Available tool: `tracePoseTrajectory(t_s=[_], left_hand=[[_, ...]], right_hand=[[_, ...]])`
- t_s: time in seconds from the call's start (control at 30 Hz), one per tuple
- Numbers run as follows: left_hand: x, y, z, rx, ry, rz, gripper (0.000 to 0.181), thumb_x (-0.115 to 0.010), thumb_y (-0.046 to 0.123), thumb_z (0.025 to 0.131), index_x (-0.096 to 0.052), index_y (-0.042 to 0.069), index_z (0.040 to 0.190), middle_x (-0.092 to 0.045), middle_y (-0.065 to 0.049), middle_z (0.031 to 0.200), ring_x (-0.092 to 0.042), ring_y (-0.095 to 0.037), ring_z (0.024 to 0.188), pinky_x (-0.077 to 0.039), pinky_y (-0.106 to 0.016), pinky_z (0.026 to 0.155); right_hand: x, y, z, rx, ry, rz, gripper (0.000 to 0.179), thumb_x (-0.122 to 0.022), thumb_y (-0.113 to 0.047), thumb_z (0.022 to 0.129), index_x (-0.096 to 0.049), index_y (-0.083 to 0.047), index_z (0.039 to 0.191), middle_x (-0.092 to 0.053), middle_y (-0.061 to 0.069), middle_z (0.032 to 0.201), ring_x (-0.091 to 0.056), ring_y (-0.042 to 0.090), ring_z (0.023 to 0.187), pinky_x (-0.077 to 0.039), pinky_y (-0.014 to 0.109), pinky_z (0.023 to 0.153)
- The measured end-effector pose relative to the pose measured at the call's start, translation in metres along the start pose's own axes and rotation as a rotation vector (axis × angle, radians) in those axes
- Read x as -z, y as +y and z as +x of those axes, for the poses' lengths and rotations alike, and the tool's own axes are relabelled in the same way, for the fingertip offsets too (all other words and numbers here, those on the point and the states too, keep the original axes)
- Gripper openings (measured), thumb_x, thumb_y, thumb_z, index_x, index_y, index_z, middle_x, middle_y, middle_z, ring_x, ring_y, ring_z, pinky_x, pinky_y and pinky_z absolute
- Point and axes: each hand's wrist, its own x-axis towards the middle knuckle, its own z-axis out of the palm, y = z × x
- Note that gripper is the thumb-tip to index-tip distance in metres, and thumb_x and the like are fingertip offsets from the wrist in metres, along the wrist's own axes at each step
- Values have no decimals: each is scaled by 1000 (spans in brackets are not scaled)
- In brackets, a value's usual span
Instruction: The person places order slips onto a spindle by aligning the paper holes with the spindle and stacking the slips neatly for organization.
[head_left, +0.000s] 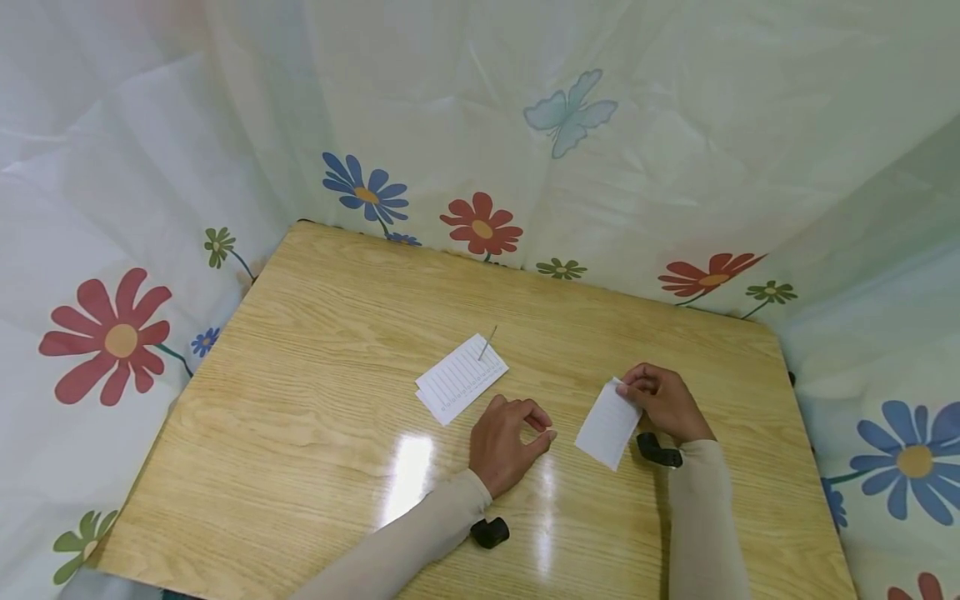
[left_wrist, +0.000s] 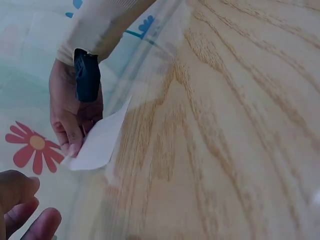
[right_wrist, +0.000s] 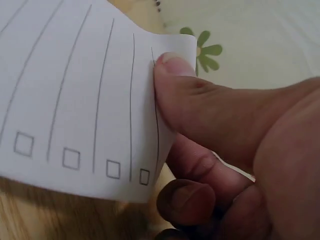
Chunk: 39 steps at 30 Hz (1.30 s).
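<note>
My right hand [head_left: 667, 404] pinches a small white sheet of paper [head_left: 609, 425] by its upper corner, thumb on the near face. In the right wrist view the sheet [right_wrist: 70, 95] bows slightly and shows printed lines with small square boxes along one edge; my thumb [right_wrist: 195, 95] presses near its end. My left hand [head_left: 510, 442] is over the table to the left of that sheet, fingers loosely bent and holding nothing. Its fingertips [left_wrist: 42, 225] stand apart from the thumb in the left wrist view.
Lined white papers [head_left: 457, 383] lie slightly offset on one another on the wood-grain table [head_left: 300, 375]. A thin grey stick [head_left: 487, 343] rests over their far right corner. A light curtain [head_left: 450, 100] with printed flowers and a butterfly surrounds the table's back and sides.
</note>
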Motion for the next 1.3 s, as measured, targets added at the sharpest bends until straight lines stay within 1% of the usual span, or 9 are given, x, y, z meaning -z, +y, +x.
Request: tracePoseTrajectory(t_s=[0.1, 0.2, 0.37, 0.47, 0.63, 0.77, 0.97, 1.17, 1.3], left_hand=[[1, 1, 0, 3, -20, -22, 11, -83, 37, 93, -76, 28, 97, -80, 15, 92, -48, -2, 78, -35, -13, 63], [2, 2, 0, 11, -38, -48, 12, -79, 39, 96, -76, 28, 98, -80, 16, 93, -49, -1, 78, -36, -13, 64], [3, 3, 1, 14, -34, -76, 16, -77, 42, 97, -73, 27, 95, -78, 15, 91, -56, -6, 80, -38, -13, 66], [4, 3, 1, 17, -32, -94, 19, -77, 42, 97, -70, 25, 92, -78, 11, 90, -59, -11, 81, -39, -14, 67], [6, 4, 2, 22, -29, -121, 21, -79, 40, 96, -68, 24, 87, -77, 5, 88, -57, -11, 78, -38, -15, 65], [9, 3, 2, 22, -9, -130, 22, -82, 37, 94, -67, 25, 84, -75, 6, 86, -58, -14, 77, -37, -15, 64], [13, 4, 4, 22, 2, -151, 22, -84, 32, 92, -66, 23, 84, -75, 5, 86, -61, -19, 78, -37, -16, 65], [15, 2, 4, 28, 29, -167, 22, -85, 30, 92, -65, 23, 85, -75, 9, 87, -60, -16, 78, -37, -17, 66], [17, 0, 4, 46, 43, -177, 22, -86, 29, 91, -66, 23, 84, -74, 6, 85, -59, -17, 77, -37, -17, 65]], right_hand=[[1, -1, -1, -18, -29, 47, 23, -63, -15, 108, -62, 6, 116, -75, 17, 95, -67, 14, 77, -53, 28, 68], [0, -2, -1, -24, -21, 68, 22, -63, -14, 108, -61, 6, 115, -76, 12, 92, -67, 12, 76, -53, 27, 68], [-5, -6, -2, -22, 24, 81, 24, -65, -16, 107, -62, 6, 116, -76, 3, 88, -65, 9, 75, -52, 25, 68], [-8, -11, -4, -41, 62, 90, 27, -66, -20, 107, -62, 5, 118, -76, -3, 86, -63, 6, 75, -49, 24, 66], [-16, -20, -8, -71, 110, 181, 29, -68, -21, 105, -60, 5, 117, -75, -10, 83, -65, 5, 74, -50, 25, 64], [-25, -26, -10, -67, 129, 257, 28, -69, -18, 105, -60, 5, 116, -75, -11, 81, -66, 6, 73, -51, 27, 64], [-36, -30, -9, -82, 150, 268, 28, -70, -20, 104, -61, 3, 117, -73, -11, 80, -62, 6, 72, -46, 25, 62], [-44, -34, -7, -72, 136, 283, 29, -72, -19, 103, -62, 4, 119, -73, -11, 81, -60, 7, 73, -46, 25, 63], [-47, -39, -6, -75, 131, 282, 29, -71, -19, 103, -62, 3, 119, -73, -10, 82, -59, 7, 74, -45, 25, 63]])
